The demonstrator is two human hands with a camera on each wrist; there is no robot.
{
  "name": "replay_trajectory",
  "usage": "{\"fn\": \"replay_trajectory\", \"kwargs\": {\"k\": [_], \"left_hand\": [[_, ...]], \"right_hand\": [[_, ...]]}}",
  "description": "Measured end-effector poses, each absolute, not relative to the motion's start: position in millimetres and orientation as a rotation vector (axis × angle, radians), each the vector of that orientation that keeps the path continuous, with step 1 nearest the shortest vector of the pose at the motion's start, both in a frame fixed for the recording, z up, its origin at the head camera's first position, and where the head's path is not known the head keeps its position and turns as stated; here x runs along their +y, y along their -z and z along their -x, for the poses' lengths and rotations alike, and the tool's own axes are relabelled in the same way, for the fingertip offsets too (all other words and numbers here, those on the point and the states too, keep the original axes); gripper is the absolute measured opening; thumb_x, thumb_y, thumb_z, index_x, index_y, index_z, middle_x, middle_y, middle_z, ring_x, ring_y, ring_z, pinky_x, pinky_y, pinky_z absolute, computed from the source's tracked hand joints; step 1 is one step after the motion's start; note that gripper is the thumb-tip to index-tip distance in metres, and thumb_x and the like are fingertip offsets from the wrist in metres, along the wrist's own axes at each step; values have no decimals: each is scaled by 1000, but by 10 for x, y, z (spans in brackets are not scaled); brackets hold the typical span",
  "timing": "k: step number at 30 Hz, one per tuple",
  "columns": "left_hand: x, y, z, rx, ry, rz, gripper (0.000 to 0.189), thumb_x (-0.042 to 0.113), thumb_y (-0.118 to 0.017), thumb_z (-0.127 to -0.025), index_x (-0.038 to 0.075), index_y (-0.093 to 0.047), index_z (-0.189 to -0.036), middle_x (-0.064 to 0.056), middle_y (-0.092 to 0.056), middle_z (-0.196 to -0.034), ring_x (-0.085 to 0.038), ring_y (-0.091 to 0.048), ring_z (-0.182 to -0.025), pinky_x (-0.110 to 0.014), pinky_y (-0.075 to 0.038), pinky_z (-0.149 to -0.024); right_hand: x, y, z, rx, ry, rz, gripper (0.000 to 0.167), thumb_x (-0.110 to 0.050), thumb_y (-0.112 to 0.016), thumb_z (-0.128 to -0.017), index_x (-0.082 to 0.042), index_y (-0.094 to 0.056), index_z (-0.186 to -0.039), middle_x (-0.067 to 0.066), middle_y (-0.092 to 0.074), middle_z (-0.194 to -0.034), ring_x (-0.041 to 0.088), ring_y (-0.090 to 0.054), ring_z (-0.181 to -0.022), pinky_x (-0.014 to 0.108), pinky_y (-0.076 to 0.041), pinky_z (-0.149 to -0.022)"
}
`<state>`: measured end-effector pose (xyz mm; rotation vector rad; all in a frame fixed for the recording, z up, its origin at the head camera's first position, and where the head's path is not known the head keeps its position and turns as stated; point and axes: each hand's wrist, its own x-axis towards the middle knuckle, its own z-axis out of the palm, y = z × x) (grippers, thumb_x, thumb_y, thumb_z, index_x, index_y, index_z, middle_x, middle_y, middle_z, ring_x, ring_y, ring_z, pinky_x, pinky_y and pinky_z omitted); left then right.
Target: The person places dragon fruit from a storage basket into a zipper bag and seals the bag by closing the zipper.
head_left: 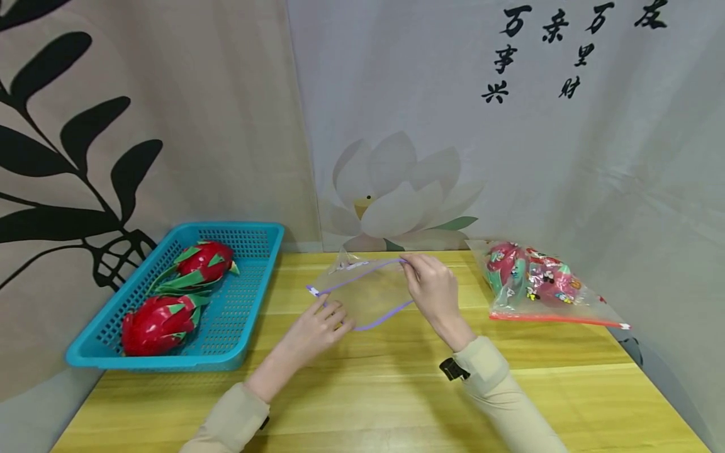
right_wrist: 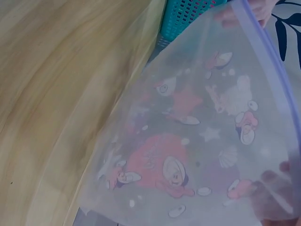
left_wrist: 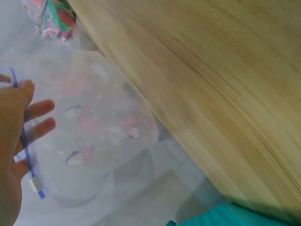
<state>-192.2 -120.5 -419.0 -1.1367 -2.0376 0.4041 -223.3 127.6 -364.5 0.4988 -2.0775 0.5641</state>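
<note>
A clear zip bag (head_left: 370, 292) with a purple seal and white slider is held over the table, its mouth spread apart. My left hand (head_left: 320, 324) grips the seal edge near the slider end. In the left wrist view, some of its fingers (left_wrist: 40, 127) lie along the purple strip. The right hand (head_left: 433, 289) pinches the rim at the opposite end between thumb and fingers. In the right wrist view, pink cartoon prints cover the bag (right_wrist: 188, 122), and part of the right hand (right_wrist: 273, 193) shows blurred through the plastic.
A blue perforated basket (head_left: 257, 296) at the left holds two red dragon fruits (head_left: 158, 325) with green tips. At the back right lies a filled zip bag (head_left: 538, 283) with a red seal, red and green items inside. A printed curtain (head_left: 396, 126) hangs behind the wooden table (head_left: 368, 390).
</note>
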Motion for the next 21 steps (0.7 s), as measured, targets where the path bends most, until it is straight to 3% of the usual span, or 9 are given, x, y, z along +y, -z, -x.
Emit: {"fn": "replay_trajectory", "kwargs": {"k": [5,15,21], "left_hand": [[-1204,4175,1913,-2032,-476,1205,42,13,-77,-72,30,-64,-109,6,-70,-106,-14,-63,-104,-42,-47,-102],[-1233,4114,1922,-2059,-448,1212,39,14,-74,-74,28,-66,-110,4,-70,-107,-17,-63,-106,-43,-46,-102],[-1276,4088,1934,-2102,-471,1196,43,14,-74,-74,28,-66,-114,4,-70,-110,-16,-63,-108,-42,-46,-103]], "right_hand": [[1271,3618,2229,-2059,-584,-471,12,-12,-66,-88,-6,-75,-92,9,-75,-81,18,-65,-59,30,-49,-46],[1295,3539,2227,-2064,-536,-575,13,-15,-66,-87,-8,-76,-92,8,-75,-83,15,-65,-56,24,-44,-43],[1329,3494,2220,-2077,-506,-647,13,-15,-67,-86,-10,-77,-93,7,-76,-84,16,-68,-61,28,-51,-47]]}}
